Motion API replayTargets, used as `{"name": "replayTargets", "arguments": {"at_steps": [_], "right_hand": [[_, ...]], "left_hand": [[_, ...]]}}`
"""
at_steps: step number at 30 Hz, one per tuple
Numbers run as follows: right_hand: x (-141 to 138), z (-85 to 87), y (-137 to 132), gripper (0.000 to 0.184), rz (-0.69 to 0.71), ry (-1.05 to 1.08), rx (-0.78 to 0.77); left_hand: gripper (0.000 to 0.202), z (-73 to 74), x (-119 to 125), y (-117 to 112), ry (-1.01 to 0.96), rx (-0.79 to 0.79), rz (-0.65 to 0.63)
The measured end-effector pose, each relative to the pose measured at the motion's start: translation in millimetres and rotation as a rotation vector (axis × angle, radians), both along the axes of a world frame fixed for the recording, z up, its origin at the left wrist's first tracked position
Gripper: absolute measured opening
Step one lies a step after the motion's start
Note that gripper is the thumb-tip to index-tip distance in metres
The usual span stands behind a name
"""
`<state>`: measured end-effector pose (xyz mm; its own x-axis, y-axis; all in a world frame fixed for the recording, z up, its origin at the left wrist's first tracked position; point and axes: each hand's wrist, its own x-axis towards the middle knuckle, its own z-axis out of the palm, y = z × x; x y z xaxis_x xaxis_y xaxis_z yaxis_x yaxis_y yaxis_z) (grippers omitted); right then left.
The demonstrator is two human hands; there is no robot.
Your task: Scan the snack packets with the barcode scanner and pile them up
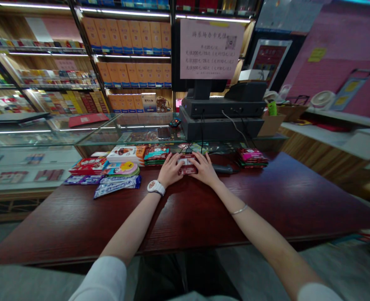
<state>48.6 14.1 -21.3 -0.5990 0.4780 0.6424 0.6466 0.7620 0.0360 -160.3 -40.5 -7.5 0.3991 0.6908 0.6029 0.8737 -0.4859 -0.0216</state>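
Note:
A dark red snack packet [188,168] lies on the brown desk near its back edge, between my two hands. My left hand [171,170], with a white watch on the wrist, holds the packet's left side. My right hand [204,169], with a thin bangle farther up the arm, grips its right side. Close to the left hand is a row of green and red snack packets [156,154]. Just right of the right hand lies a dark handheld device [223,169], partly hidden. Part of the packet is covered by my fingers.
Left on the desk [109,225] are a white box [127,154], red boxes [87,165] and blue-white sachets [117,184]. Pink and red packets [251,158] are stacked at right. Behind stand a glass counter [134,129] and a monitor with a paper sign [210,50].

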Motion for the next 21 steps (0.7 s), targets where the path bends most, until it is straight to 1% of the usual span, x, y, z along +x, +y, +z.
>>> {"name": "replayTargets", "arguments": {"at_steps": [8,13,17,21], "right_hand": [[-2,-1.4,-1,0.056,-0.002,-0.015,-0.019],[6,9.4,2,0.062,0.076,0.001,-0.076],[24,16.0,12,0.058,0.11,0.099,-0.148],[58,9.6,23,0.05,0.119,0.198,-0.247]], "left_hand": [[0.034,-3.7,0,2,0.033,0.016,0.035],[0.034,-4.2,-2,1,0.016,0.038,0.037],[0.033,-3.6,-5,2,0.017,0.066,0.048],[0.033,-6.1,-6,5,0.006,0.098,0.065]]}}
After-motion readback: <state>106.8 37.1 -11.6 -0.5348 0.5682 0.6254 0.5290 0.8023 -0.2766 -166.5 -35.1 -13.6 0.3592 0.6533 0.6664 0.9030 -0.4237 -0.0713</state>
